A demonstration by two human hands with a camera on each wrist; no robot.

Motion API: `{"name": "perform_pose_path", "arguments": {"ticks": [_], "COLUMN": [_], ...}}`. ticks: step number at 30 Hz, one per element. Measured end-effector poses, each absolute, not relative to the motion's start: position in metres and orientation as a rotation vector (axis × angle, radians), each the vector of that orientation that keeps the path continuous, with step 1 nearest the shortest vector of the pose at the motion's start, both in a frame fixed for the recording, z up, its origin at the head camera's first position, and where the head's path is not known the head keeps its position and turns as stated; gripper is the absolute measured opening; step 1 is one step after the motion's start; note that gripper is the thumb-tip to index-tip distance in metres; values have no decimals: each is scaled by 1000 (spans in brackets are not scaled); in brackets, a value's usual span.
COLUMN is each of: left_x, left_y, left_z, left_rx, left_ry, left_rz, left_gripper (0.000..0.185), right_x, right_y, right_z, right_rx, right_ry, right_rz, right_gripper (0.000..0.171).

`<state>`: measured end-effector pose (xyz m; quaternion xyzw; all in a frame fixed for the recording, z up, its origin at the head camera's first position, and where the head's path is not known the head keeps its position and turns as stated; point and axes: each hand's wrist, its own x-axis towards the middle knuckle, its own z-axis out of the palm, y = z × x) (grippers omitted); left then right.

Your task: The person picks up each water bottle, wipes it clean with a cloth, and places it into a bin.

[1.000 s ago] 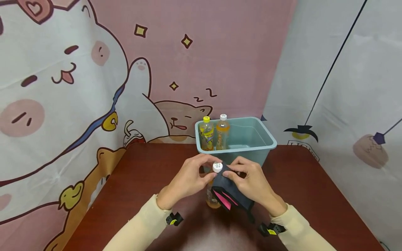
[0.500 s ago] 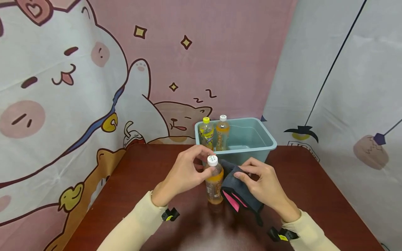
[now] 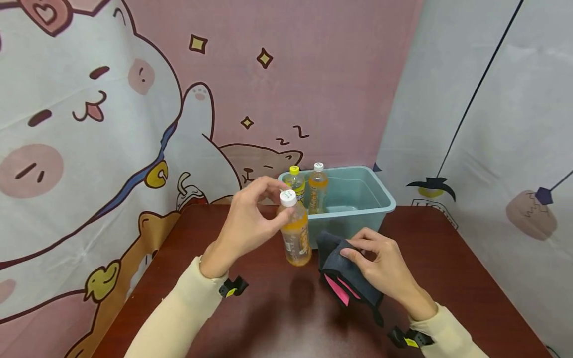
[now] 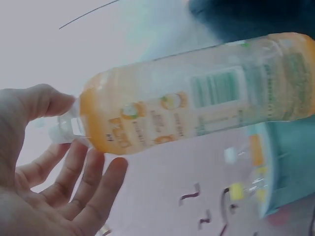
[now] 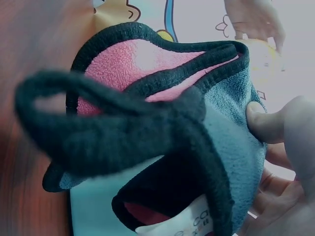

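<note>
My left hand (image 3: pixel 248 219) pinches a clear plastic bottle (image 3: pixel 296 243) with a white cap and orange label by its neck. The bottle hangs above the table in front of the bin, its base off the surface. In the left wrist view, the thumb and fingers sit around the neck below the cap, and a barcode shows on the label. Between thumb and fingers, my right hand (image 3: pixel 387 266) holds a folded dark grey cloth (image 3: pixel 349 266) with pink inside and black edging. A black hanging loop (image 5: pixel 98 132) and a white tag (image 5: pixel 179 221) show in the right wrist view.
A pale blue plastic bin (image 3: pixel 358 216) stands at the back of the dark red table (image 3: pixel 215 308). At its left end are a yellow-capped bottle (image 3: pixel 299 183) and a white-capped bottle (image 3: pixel 318 191). A cartoon-printed curtain (image 3: pixel 340 84) hangs behind.
My left hand has lifted the bottle up and to the left, away from the cloth. My right hand has drawn the cloth a little to the right.
</note>
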<state>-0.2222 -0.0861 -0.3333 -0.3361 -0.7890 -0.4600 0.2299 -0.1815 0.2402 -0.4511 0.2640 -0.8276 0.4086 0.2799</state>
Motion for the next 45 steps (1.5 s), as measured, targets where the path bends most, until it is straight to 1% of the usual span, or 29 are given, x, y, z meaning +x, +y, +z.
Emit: {"name": "perform_pose_path", "arguments": {"ticks": [7,11,15,22,28,37,45], "left_x": [-245,-263,-281,-313,-331,-348,-356], "left_y": [-89,-82,-72,-59,-50,-34,-28], "left_z": [-294,-282,-278,-286,-293,-308,-323], "left_rx": [-789,-732,-714,-676,-629,-578,-599], "left_ry": [-1908,-1874,-1933,-2158,-2403,-2673,-2833], "left_rz": [-1308,-1273,-1238,-1167,-1064,-871,-673], "left_gripper": [35,35,35,34,31,33,28], "right_x": [-179,-179,-179,-179,-180,-180,-178], "right_y": [244,244,243,242,243,242,241], "right_z": [-456,-458,-461,-467,-468,-469,-471], "right_rx": [680,680,685,687,692,700,701], "right_ry": [-2244,-2250,-2246,-2261,-2264,-2282,-2298], "right_rz": [1105,1120,1127,1122,1105,1108,1125], "right_gripper": [23,23,24,22,23,23,23]}}
